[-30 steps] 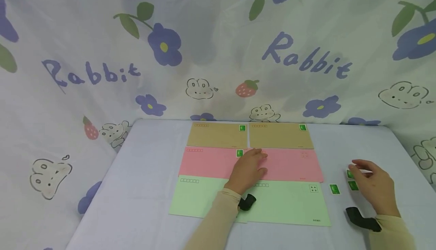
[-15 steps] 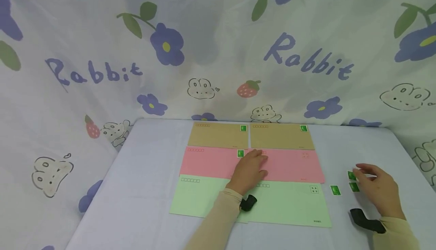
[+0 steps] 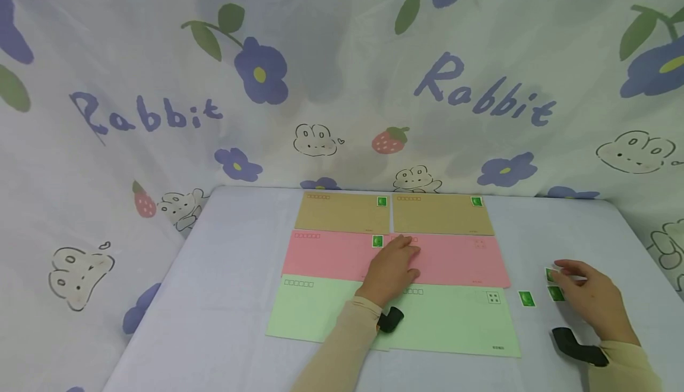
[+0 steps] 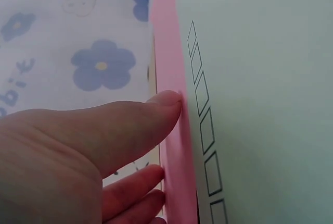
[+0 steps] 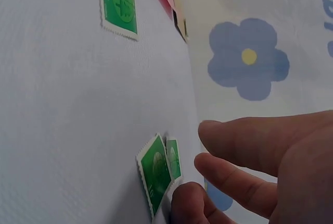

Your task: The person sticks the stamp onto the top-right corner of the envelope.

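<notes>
My left hand [image 3: 392, 270] rests with spread fingers on the pink envelopes [image 3: 449, 261], across the seam between the left and right ones. In the left wrist view its thumb [image 4: 145, 120] lies on the pink paper. My right hand [image 3: 593, 297] is at the right of the table, its thumb at the edge of a green stamp [image 3: 550, 274] and the index finger apart from it. A second green stamp [image 3: 556, 293] lies just below. In the right wrist view these two stamps lie close together, one slightly tilted up [image 5: 155, 174]; whether the thumb lifts it cannot be told.
A third loose stamp [image 3: 526, 299] lies left of the pair. Two brown envelopes [image 3: 342, 214] bear stamps, as does the left pink one [image 3: 377, 241]. Green envelopes [image 3: 454, 323] lie in front. A printed curtain [image 3: 342, 83] hangs behind the white table [image 3: 214, 297].
My right hand has shifted slightly right and down, staying by the two stamps; the camera view shifted slightly too. The left hand keeps its place on the pink envelopes.
</notes>
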Available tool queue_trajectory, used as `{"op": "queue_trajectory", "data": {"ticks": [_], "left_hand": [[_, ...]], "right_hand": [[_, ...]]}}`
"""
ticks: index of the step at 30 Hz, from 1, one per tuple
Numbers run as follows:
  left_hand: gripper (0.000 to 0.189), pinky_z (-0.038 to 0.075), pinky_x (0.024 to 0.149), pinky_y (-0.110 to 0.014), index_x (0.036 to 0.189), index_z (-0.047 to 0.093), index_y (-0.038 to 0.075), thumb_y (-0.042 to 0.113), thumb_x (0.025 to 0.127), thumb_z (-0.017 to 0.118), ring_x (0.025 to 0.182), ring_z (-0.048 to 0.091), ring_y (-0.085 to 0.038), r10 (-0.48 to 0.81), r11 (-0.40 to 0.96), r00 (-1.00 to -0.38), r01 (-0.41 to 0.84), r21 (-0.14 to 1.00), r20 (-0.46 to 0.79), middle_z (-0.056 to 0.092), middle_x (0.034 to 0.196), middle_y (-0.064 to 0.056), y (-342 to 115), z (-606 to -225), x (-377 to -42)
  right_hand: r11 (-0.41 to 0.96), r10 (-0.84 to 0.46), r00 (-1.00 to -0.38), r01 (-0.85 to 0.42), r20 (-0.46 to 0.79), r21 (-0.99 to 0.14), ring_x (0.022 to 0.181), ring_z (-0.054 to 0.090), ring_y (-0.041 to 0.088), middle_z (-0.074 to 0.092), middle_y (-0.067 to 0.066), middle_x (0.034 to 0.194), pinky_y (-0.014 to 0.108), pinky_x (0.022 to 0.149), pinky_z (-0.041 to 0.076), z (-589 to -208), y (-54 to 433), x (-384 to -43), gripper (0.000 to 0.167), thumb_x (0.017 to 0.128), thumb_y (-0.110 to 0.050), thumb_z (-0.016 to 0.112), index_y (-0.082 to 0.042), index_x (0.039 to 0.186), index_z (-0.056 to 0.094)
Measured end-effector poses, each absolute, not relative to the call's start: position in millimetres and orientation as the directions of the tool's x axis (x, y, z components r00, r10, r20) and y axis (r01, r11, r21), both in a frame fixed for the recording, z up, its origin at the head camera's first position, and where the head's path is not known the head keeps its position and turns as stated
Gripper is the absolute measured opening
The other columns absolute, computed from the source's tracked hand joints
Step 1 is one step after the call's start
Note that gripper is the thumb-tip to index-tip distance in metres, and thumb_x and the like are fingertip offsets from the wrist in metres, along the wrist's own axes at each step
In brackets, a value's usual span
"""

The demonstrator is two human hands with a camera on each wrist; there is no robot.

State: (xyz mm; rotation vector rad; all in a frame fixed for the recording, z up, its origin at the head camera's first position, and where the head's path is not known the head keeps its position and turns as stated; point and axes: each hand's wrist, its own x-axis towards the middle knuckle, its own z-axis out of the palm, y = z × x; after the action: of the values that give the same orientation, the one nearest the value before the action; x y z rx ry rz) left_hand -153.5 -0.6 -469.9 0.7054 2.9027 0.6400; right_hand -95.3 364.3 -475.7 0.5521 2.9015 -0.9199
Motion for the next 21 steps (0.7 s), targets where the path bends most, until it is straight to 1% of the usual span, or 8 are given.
{"op": "queue_trajectory", "data": {"ticks": [3,5,8,13,17,21], "left_hand": [[0.045,0.033,0.117,-0.031,0.134,0.066,0.013,0.024,0.092,0.075,0.144,0.04,-0.018,0.454,0.807,-0.891,0.419,0.417,0.017,0.052,0.149,-0.004,-1.2,-470.0,-153.2],[0.045,0.034,0.117,-0.031,0.134,0.066,0.012,0.025,0.092,0.075,0.143,0.04,-0.018,0.455,0.807,-0.89,0.422,0.413,0.02,0.052,0.149,-0.004,-1.5,-469.8,-152.9],[0.045,0.034,0.116,-0.03,0.134,0.066,0.012,0.025,0.092,0.075,0.143,0.041,-0.018,0.456,0.808,-0.89,0.425,0.409,0.023,0.053,0.149,-0.004,-1.5,-469.7,-152.7],[0.045,0.035,0.116,-0.03,0.134,0.065,0.013,0.025,0.092,0.075,0.143,0.04,-0.017,0.455,0.808,-0.89,0.423,0.41,0.021,0.052,0.149,-0.003,-0.6,-470.7,-153.3],[0.045,0.036,0.115,-0.03,0.135,0.065,0.014,0.026,0.092,0.075,0.143,0.04,-0.017,0.452,0.811,-0.892,0.417,0.411,0.014,0.052,0.15,-0.002,-0.5,-470.8,-153.5],[0.046,0.036,0.115,-0.031,0.135,0.065,0.013,0.026,0.092,0.075,0.143,0.041,-0.017,0.453,0.811,-0.891,0.418,0.409,0.012,0.051,0.15,-0.003,-1.4,-470.0,-153.4]], "right_hand": [[0.774,0.299,-0.939,0.344,-0.172,-0.531,0.102,0.056,0.045,0.051,0.036,0.128,0.048,0.071,0.049,-476.5,365.1,-97.0,0.057,0.102,-0.038,0.055,0.009,0.134,0.051],[0.788,0.277,-0.945,0.327,-0.174,-0.522,0.1,0.057,0.044,0.051,0.037,0.127,0.05,0.072,0.049,-477.3,366.0,-97.2,0.058,0.101,-0.038,0.057,0.009,0.134,0.051],[0.806,0.254,-0.952,0.306,-0.17,-0.507,0.098,0.058,0.042,0.052,0.036,0.126,0.046,0.07,0.048,-478.0,367.9,-97.3,0.059,0.1,-0.039,0.058,0.01,0.132,0.052],[0.827,0.254,-0.955,0.298,-0.155,-0.478,0.094,0.059,0.04,0.054,0.035,0.122,0.038,0.064,0.047,-478.8,369.6,-97.4,0.058,0.099,-0.038,0.06,0.011,0.13,0.053],[0.833,0.257,-0.957,0.291,-0.137,-0.47,0.09,0.06,0.038,0.056,0.035,0.119,0.031,0.06,0.043,-479.5,369.0,-96.8,0.055,0.098,-0.035,0.062,0.011,0.127,0.055],[0.829,0.267,-0.955,0.297,-0.131,-0.474,0.086,0.06,0.036,0.057,0.034,0.116,0.029,0.058,0.041,-479.7,367.8,-97.8,0.052,0.097,-0.033,0.063,0.011,0.125,0.056]]}}
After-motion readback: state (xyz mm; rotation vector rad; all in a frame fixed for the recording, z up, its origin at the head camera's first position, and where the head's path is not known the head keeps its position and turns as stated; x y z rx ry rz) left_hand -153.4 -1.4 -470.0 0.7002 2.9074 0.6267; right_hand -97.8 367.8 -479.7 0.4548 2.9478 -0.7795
